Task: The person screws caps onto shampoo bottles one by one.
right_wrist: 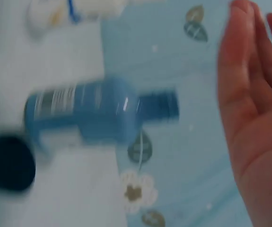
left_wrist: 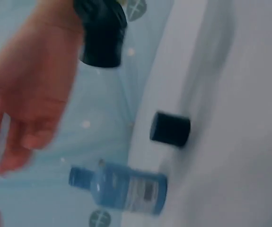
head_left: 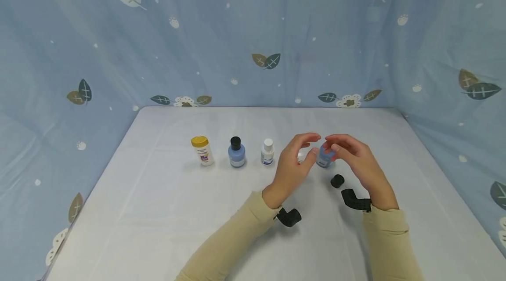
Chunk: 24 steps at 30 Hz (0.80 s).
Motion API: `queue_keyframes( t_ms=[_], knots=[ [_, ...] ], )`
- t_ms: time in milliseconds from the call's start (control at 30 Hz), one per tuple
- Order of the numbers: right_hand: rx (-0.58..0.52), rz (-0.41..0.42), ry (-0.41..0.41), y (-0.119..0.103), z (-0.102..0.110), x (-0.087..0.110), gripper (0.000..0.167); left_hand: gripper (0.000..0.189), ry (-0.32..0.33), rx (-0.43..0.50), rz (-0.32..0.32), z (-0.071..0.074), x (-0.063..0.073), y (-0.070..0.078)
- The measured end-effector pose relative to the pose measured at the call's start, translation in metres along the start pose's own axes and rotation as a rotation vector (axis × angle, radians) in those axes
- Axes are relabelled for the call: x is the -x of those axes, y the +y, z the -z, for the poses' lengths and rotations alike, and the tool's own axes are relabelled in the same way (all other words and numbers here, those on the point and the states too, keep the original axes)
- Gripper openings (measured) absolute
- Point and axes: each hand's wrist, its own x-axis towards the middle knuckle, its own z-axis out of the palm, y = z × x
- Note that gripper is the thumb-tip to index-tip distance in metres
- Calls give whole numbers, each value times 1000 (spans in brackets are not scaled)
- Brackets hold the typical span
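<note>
Both hands hover over the right half of the table with fingers loosely bent and nothing held. My left hand [head_left: 292, 162] partly covers a small white bottle [head_left: 301, 156]. Close beside the fingertips of my right hand [head_left: 357, 160] stands an upright blue bottle [head_left: 324, 158], partly hidden by the thumb. Its bare neck shows in the right wrist view, with no cap on the blue bottle [right_wrist: 83, 111]. A black cap [head_left: 337, 181] lies on the table in front of it. In the left wrist view, the black cap [left_wrist: 170, 129] is near that bottle.
To the left stand a white bottle with a yellow cap [head_left: 203, 151], a blue bottle with a black cap [head_left: 236, 153] and a white bottle with a white cap [head_left: 267, 153]. Black wrist cameras [head_left: 289, 217] jut from the sleeves. A blue leaf-patterned curtain [head_left: 221, 30] surrounds the white table [head_left: 138, 210].
</note>
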Motion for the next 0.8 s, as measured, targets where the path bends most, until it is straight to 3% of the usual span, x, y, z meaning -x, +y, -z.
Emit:
queue_keyframes(
  t_ms=[167,333,533,800],
  knots=[
    [66,-68,-114,15,22,12,29,30,-131,32,174,-9,4,17],
    [115,-168,-204,27,38,17,34,33,-184,116,348,-17,8,14],
    [209,-328,-293,46,43,15,41,45,-198,120,525,-41,24,-20],
    [286,-466,-401,61,35,14,46,61,-151,76,626,-66,36,-47]
  ],
)
